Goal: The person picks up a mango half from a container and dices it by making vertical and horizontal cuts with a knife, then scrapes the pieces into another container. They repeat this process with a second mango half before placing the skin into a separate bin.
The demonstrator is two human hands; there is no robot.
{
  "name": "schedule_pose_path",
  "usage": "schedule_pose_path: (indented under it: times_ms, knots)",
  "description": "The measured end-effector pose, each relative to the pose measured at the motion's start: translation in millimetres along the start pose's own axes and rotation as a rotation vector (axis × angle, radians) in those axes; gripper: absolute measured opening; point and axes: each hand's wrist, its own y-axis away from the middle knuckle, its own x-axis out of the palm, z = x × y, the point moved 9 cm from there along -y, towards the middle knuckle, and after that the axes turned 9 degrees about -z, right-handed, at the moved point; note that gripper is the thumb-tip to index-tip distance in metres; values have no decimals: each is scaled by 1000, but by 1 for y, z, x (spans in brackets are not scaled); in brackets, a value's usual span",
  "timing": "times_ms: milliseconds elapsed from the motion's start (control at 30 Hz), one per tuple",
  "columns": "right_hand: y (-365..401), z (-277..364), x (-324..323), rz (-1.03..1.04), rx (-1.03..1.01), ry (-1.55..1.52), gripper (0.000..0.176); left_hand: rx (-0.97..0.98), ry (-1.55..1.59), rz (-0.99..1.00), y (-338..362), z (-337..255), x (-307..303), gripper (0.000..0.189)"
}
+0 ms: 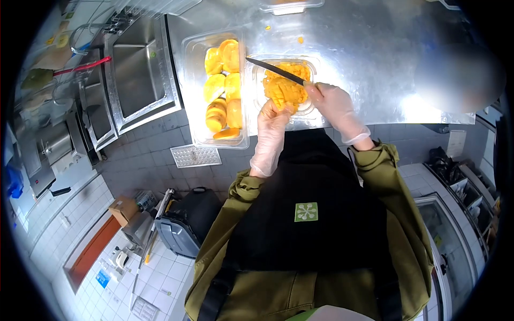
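My left hand (pixel 271 128), in a clear glove, pinches a scored orange-yellow mango piece (pixel 287 93) over a clear plastic container (pixel 318 66). Diced mango (pixel 293 70) lies in that container, partly hidden by the piece and the knife. In my right hand (pixel 334 105), also gloved, is a long dark-bladed knife (pixel 274 70). Its blade slants up and left across the container, the tip near the neighbouring tub. To the left stands a longer clear tub (pixel 193 91) holding several mango pieces (pixel 214 88).
A steel worktop (pixel 364 37) carries the containers, with small mango bits (pixel 300 40) on it. At the left are steel sinks (pixel 140 80). Another clear container (pixel 292 6) sits at the far edge. A dark bin (pixel 193 224) stands on the floor behind left.
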Motion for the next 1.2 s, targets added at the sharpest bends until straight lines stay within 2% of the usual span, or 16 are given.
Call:
schedule_pose_path:
  times_ms: [67,167,267,367,467,567,667,767,867,900,1000,1100,1200]
  knots:
    - [7,3,-1,104,59,-122,43,-73,22,-58,-3,0,-12,3]
    - [21,22,-2,112,-168,-183,38,-77,104,-35,-8,-6,-8,3]
    - [25,34,-5,-30,-344,-54,42,-50,144,15,-10,-4,-8,3]
    - [19,32,0,-91,-251,93,41,-70,73,51,-8,1,-6,4]
    - [12,33,1,-117,-228,115,42,-44,-2,99,-3,4,-3,7]
    - [3,27,7,-65,-180,107,42,-69,26,71,0,2,-4,14]
    - [15,15,2,-41,-53,-172,43,-63,209,-9,-4,-12,-8,10]
    - [38,10,1,-53,3,-401,44,26,285,-39,-8,-18,-6,8]
    - [50,13,10,9,-19,-371,33,15,365,-84,-10,-10,-1,6]
    - [51,14,11,-32,-44,-384,28,-1,393,-103,-10,-7,2,6]
    - [51,11,15,-96,-64,-321,25,8,419,-110,-10,-4,9,5]
    - [55,25,9,-262,-251,-128,22,-31,443,-209,-11,4,5,3]
    - [56,31,11,-270,-203,-48,29,-37,450,-259,-11,13,-1,13]
